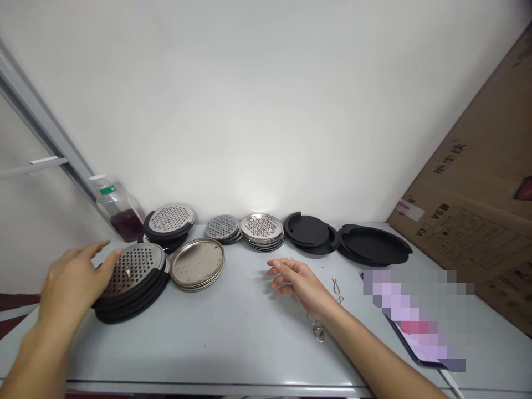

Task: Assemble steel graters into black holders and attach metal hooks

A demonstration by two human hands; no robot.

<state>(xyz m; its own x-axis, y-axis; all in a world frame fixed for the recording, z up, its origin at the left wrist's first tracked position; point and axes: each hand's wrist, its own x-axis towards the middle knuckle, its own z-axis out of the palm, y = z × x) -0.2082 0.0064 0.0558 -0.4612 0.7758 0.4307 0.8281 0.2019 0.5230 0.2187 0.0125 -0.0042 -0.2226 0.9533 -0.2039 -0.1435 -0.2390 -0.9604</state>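
Observation:
My left hand (75,280) lies on the near-left stack of black-rimmed perforated metal discs (133,282), fingers stretched over its top disc; nothing is gripped. My right hand (297,280) hovers over the grey table (233,332) near its middle, fingers spread and slightly curled, holding nothing. Beside the left stack sits a pile of plain metal trays (197,263). Behind it stands another black-rimmed perforated stack (170,221). Two piles of grater discs (262,228) lie at the back centre. Black plastic lids (310,231) and wider black lids (374,244) lie at the back right.
A plastic bottle with dark red liquid (118,210) stands at the back left by the wall. Small metal clips (336,287) and a ring (318,331) lie by my right forearm. A blurred flat device (415,321) lies at the right. A cardboard box (477,221) leans along the right side.

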